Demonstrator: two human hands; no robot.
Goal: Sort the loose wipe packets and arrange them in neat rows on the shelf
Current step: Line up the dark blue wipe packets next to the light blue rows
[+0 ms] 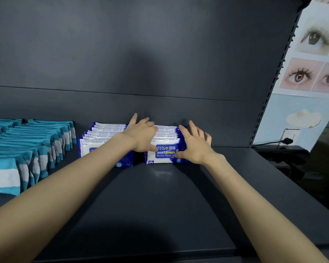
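Observation:
Two rows of blue-and-white alcohol wipe packets stand upright on the dark shelf point(160, 205). My left hand point(141, 134) presses the left side of the right row point(164, 147), fingers spread over its top. From the other side, my right hand point(195, 144) holds that same row, thumb on the front packet. The left row point(101, 138) stands just beside it, partly hidden by my left forearm.
Teal-and-white packets point(30, 149) fill the shelf's left end in several leaning rows. The shelf's slotted upright point(270, 95) closes the right side, with a poster of eyes point(311, 73) and a plugged wall socket point(289, 138) beyond it.

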